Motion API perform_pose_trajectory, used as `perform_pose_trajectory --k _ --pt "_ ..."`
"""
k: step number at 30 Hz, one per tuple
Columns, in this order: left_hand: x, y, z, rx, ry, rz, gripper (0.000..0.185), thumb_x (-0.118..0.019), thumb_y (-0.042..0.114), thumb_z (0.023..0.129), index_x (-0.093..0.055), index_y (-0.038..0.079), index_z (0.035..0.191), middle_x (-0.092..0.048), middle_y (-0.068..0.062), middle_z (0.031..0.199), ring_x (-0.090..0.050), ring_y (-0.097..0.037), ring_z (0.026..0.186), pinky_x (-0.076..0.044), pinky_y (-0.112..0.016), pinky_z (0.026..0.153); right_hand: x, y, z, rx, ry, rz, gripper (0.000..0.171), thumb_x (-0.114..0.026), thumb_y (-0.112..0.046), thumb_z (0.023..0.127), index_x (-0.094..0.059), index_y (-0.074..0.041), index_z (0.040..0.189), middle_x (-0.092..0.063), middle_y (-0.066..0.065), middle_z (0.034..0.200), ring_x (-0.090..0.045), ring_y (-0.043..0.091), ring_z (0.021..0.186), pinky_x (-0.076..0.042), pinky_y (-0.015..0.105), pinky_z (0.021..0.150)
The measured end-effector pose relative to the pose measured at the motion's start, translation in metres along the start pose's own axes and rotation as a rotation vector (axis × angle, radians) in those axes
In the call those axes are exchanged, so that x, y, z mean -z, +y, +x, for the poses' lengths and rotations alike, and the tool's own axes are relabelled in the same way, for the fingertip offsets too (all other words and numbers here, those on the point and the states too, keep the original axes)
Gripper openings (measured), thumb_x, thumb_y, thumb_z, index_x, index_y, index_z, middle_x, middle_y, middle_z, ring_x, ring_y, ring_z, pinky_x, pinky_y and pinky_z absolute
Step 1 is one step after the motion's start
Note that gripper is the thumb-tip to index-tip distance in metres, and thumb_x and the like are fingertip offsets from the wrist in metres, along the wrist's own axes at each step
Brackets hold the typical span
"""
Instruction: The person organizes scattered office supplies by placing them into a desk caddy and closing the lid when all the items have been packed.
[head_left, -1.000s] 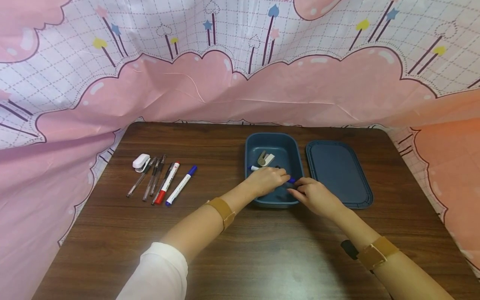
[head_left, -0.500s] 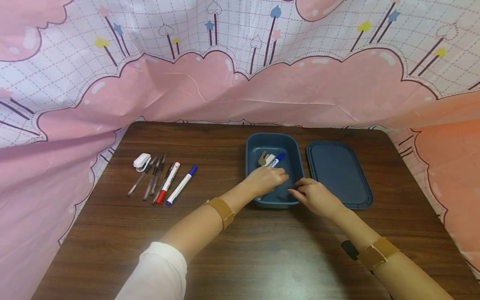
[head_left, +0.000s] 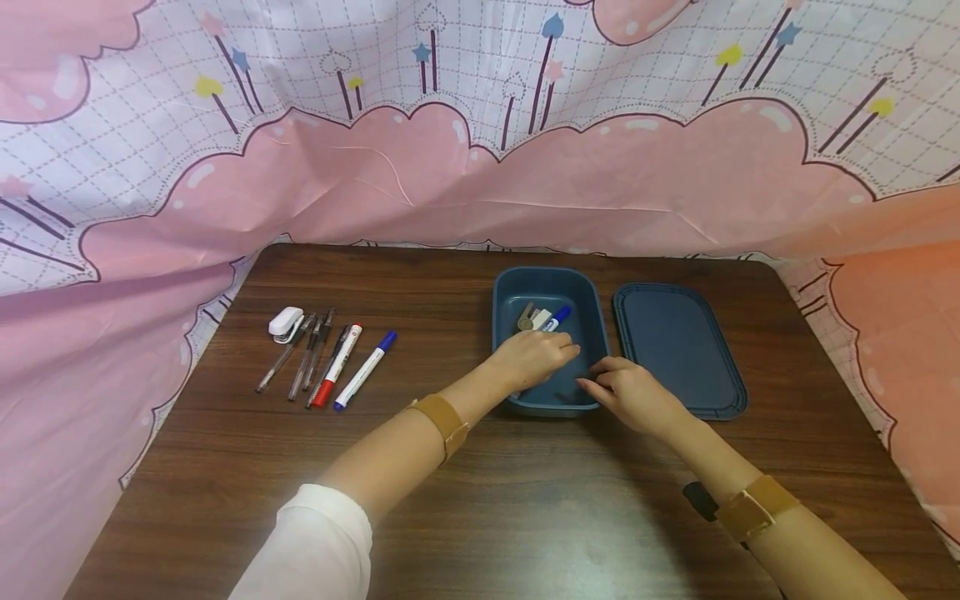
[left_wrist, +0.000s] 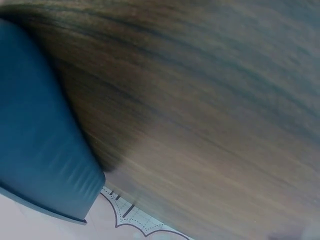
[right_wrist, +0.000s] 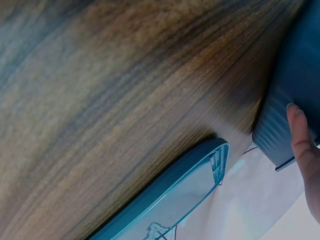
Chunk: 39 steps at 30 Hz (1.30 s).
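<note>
My left hand (head_left: pixel 531 360) reaches into the blue plastic box (head_left: pixel 504 287), fingers bent downward, and I cannot tell whether its hidden fingertips hold anything. A marker with a blue cap (head_left: pixel 561 313) lies slanted in the box, its lower part behind that hand. Beside the cap are a small white block (head_left: pixel 541 317) and a grey-brown piece with a round end (head_left: pixel 525 322). At the box's near right corner my right hand (head_left: pixel 628 390) grips the rim. In the right wrist view its fingers (right_wrist: pixel 300 132) lie along the outer wall.
A matching blue lid (head_left: pixel 678 350) lies right of the box. To the left are a white stapler (head_left: pixel 285 323), several clear-barrelled pens (head_left: pixel 305 362), a red-capped marker (head_left: pixel 337 364) and a blue-capped white marker (head_left: pixel 365 370). A patterned curtain (head_left: pixel 480 192) hangs behind the table (head_left: pixel 480 500).
The blue-capped marker in the box has swung from lying crosswise under my left hand to slanting up beside the white block. Both hands have stayed nearly in place.
</note>
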<state>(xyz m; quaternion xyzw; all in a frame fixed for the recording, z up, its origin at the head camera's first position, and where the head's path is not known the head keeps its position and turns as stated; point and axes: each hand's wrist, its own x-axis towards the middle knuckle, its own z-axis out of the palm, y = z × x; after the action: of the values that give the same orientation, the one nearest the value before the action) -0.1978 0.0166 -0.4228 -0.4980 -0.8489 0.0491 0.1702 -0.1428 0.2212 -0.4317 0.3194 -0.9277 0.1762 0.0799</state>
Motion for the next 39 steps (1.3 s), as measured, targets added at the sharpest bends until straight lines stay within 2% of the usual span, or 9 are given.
perform_pose_trajectory --k 8,16,20,29,39 --pt "0.003 -0.003 -0.002 0.004 0.058 0.010 0.028 -0.062 0.015 0.093 -0.068 0.015 0.121 -0.069 0.002 0.113 -0.068 -0.009 0.102 -0.054 -0.018 0.090 -0.002 0.001 0.000 0.020 0.027 -0.010 0.025 -0.068 -0.013 0.089 -0.072 -0.004 0.067 -0.069 0.013 0.090 -0.067 0.023 0.079 -0.059 0.033 0.064" --pt "0.005 -0.008 -0.003 0.021 0.205 -0.034 0.026 -0.061 0.022 0.095 -0.069 0.012 0.118 -0.071 0.000 0.110 -0.069 -0.013 0.103 -0.055 -0.021 0.093 -0.001 -0.001 0.000 -0.002 0.006 -0.003 0.025 -0.067 -0.014 0.090 -0.073 -0.002 0.068 -0.069 0.015 0.091 -0.068 0.024 0.081 -0.060 0.034 0.066" --pt "0.011 -0.012 -0.003 0.031 0.228 -0.033 0.029 -0.063 0.023 0.094 -0.068 0.011 0.119 -0.071 -0.001 0.114 -0.067 -0.014 0.110 -0.051 -0.023 0.100 -0.001 -0.001 0.000 -0.003 0.007 -0.006 0.026 -0.068 -0.014 0.090 -0.073 -0.002 0.068 -0.069 0.014 0.091 -0.068 0.024 0.081 -0.060 0.034 0.067" --pt "0.025 -0.023 -0.006 0.043 0.258 0.004 0.035 -0.059 0.027 0.096 -0.064 0.008 0.126 -0.067 -0.005 0.127 -0.058 -0.018 0.126 -0.043 -0.028 0.110 -0.001 -0.001 0.000 -0.008 0.008 -0.012 0.026 -0.067 -0.016 0.090 -0.074 -0.002 0.069 -0.068 0.013 0.089 -0.067 0.022 0.080 -0.060 0.035 0.066" --pt "0.040 -0.037 -0.012 0.065 0.298 0.000 0.039 -0.058 0.027 0.097 -0.062 0.005 0.129 -0.065 -0.008 0.130 -0.056 -0.021 0.129 -0.040 -0.031 0.114 -0.001 -0.001 0.002 -0.014 0.003 -0.003 0.025 -0.067 -0.015 0.090 -0.074 -0.003 0.070 -0.069 0.012 0.090 -0.067 0.022 0.080 -0.060 0.035 0.066"
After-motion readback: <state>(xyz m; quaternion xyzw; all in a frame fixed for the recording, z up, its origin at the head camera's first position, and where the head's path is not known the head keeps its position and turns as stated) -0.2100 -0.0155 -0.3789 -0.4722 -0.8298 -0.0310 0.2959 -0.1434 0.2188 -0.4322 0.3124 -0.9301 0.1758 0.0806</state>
